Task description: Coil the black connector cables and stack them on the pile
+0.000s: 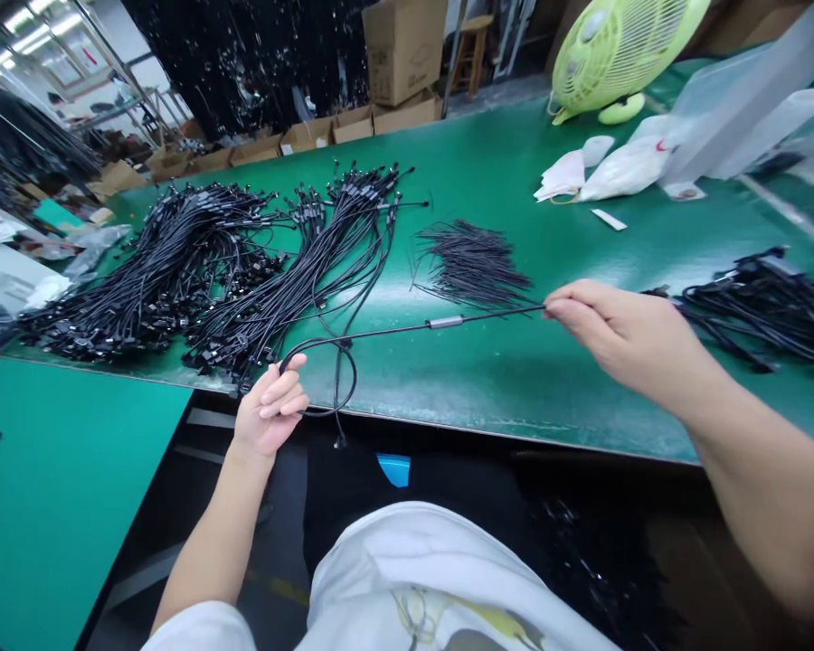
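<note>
A thin black cable [393,331] with a grey sleeve on it stretches between my two hands above the table's front edge. My left hand [275,402] is closed around its looped end, and a tail with a small connector hangs below the loop. Pinched between the fingertips of my right hand [607,330] is the cable's other end; its tip is hidden. Just behind the taut cable lies a pile of short thin black ties or wires [475,262]. Beyond my left hand is a heap of black cables [312,271] with connectors.
Another cable heap [156,271] lies further left on the green table [440,389]. A bundle of black cables [780,303] rests at the right. A green fan [624,59] and white plastic bags [617,172] are at the back right. Cardboard boxes [305,136] line the far edge.
</note>
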Demonstrator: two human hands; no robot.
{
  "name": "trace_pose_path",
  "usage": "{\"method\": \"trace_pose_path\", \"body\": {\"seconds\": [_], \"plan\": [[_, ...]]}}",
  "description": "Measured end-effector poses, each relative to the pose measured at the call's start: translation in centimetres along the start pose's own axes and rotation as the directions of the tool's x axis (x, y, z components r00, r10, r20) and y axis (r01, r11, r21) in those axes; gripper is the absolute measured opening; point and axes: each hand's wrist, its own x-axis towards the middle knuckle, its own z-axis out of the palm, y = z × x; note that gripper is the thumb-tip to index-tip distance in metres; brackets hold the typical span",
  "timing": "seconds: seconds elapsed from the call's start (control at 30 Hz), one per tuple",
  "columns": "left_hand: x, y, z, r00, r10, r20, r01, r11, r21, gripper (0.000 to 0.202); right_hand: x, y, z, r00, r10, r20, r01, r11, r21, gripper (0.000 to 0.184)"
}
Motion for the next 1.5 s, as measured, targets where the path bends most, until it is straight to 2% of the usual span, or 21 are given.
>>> {"method": "trace_pose_path", "body": {"seconds": [0.1, 0.17, 0.2, 0.23, 0.3, 0.33, 0.37, 0.43, 0.5, 0.57, 0.63, 0.7, 0.8, 0.9, 0.97, 1.07, 1.13, 1.23, 1.3, 1.4, 1.5], "plan": [[0.2, 0.1, -0.2, 0.999, 0.039, -0.036, -0.037, 0.998, 0.053, 0.031, -0.4, -0.3, 0.4, 1.0, 0.014, 0.009, -0.014, 0.997, -0.075, 0.037], [0.5, -0.5, 0.0, 0.995, 0.09, -0.042, -0.084, 0.987, 0.14, 0.026, -1.3, -1.4, 1.1, 0.995, -0.059, 0.085, 0.068, 0.992, -0.102, 0.038], [0.7, -1.2, 0.3, 0.991, 0.128, -0.029, -0.118, 0.969, 0.219, 0.023, -1.9, -2.3, 1.6, 0.975, -0.138, 0.174, 0.154, 0.985, -0.082, 0.038], [0.9, -2.1, 0.7, 0.986, 0.166, -0.004, -0.156, 0.934, 0.323, 0.02, -2.5, -3.5, 2.1, 0.928, -0.239, 0.287, 0.257, 0.966, -0.024, 0.039], [1.0, -4.3, 1.7, 0.974, 0.205, 0.096, -0.224, 0.802, 0.553, 0.019, -3.4, -6.2, 3.1, 0.765, -0.443, 0.467, 0.413, 0.894, 0.172, 0.041], [0.9, -5.4, 2.2, 0.968, 0.19, 0.162, -0.25, 0.714, 0.654, 0.022, -3.6, -7.5, 3.5, 0.706, -0.509, 0.492, 0.439, 0.86, 0.261, 0.042], [0.6, -6.5, 2.7, 0.964, 0.147, 0.221, -0.264, 0.63, 0.73, 0.024, -3.5, -8.6, 3.9, 0.69, -0.54, 0.481, 0.435, 0.841, 0.32, 0.042], [0.0, -8.0, 3.5, 0.955, 0.031, 0.295, -0.267, 0.526, 0.808, 0.028, -2.6, -9.9, 4.5, 0.769, -0.504, 0.392, 0.374, 0.853, 0.363, 0.041], [-0.5, -8.6, 3.9, 0.952, -0.048, 0.302, -0.231, 0.533, 0.814, 0.031, -1.3, -9.9, 5.0, 0.854, -0.427, 0.298, 0.292, 0.866, 0.405, 0.039], [-0.6, -8.7, 4.2, 0.957, -0.067, 0.283, -0.172, 0.652, 0.739, 0.032, -0.4, -9.1, 6.0, 0.912, -0.363, 0.192, 0.225, 0.833, 0.505, 0.034], [-0.2, -8.6, 4.4, 0.966, -0.062, 0.252, -0.107, 0.789, 0.604, 0.03, -0.4, -8.3, 7.6, 0.955, -0.286, 0.078, 0.173, 0.752, 0.636, 0.036], [0.4, -8.6, 4.7, 0.979, -0.036, 0.201, -0.063, 0.884, 0.464, 0.028, -1.2, -8.1, 9.5, 0.976, -0.203, 0.079, 0.077, 0.66, 0.747, 0.048], [1.1, -9.4, 4.8, 0.995, -0.022, 0.099, -0.019, 0.922, 0.386, 0.031, -2.7, -8.5, 12.1, 0.967, -0.045, 0.251, -0.187, 0.543, 0.819, 0.037], [1.2, -10.7, 4.2, 0.993, -0.118, 0.031, 0.094, 0.902, 0.422, 0.042, -3.5, -9.2, 13.3, 0.948, 0.113, 0.297, -0.318, 0.366, 0.875, 0.035], [1.1, -11.6, 3.5, 0.992, -0.128, -0.012, 0.122, 0.907, 0.404, 0.046, -3.7, -9.6, 13.3, 0.931, 0.121, 0.344, -0.362, 0.201, 0.91, 0.034], [1.0, -12.7, 2.5, 0.999, -0.025, -0.039, 0.04, 0.886, 0.462, 0.04, -4.2, -10.3, 12.8, 0.891, 0.08, 0.447, -0.445, -0.045, 0.894, 0.038], [0.9, -13.1, 2.1, 1.0, -0.014, 0.013, 0.003, 0.787, 0.617, 0.037, -4.6, -10.7, 12.7, 0.871, 0.066, 0.486, -0.483, -0.057, 0.874, 0.04], [0.5, -13.2, 1.7, 0.989, -0.096, 0.113, -0.032, 0.607, 0.794, 0.035, -5.3, -11.2, 13.2, 0.897, 0.144, 0.417, -0.433, 0.105, 0.895, 0.042], [0.1, -13.0, 1.6, 0.979, -0.142, 0.147, -0.049, 0.535, 0.844, 0.027, -5.7, -11.5, 13.6, 0.916, 0.188, 0.355, -0.383, 0.143, 0.913, 0.042], [-0.4, -12.7, 1.3, 0.955, -0.268, 0.13, 0.016, 0.481, 0.876, 0.02, -6.0, -11.8, 13.9, 0.935, 0.134, 0.328, -0.335, 0.036, 0.942, 0.044], [-0.6, -12.9, 0.9, 0.911, -0.395, 0.121, 0.106, 0.506, 0.856, 0.027, -5.8, -11.9, 13.6, 0.946, 0.059, 0.32, -0.318, -0.043, 0.947, 0.045]]}}
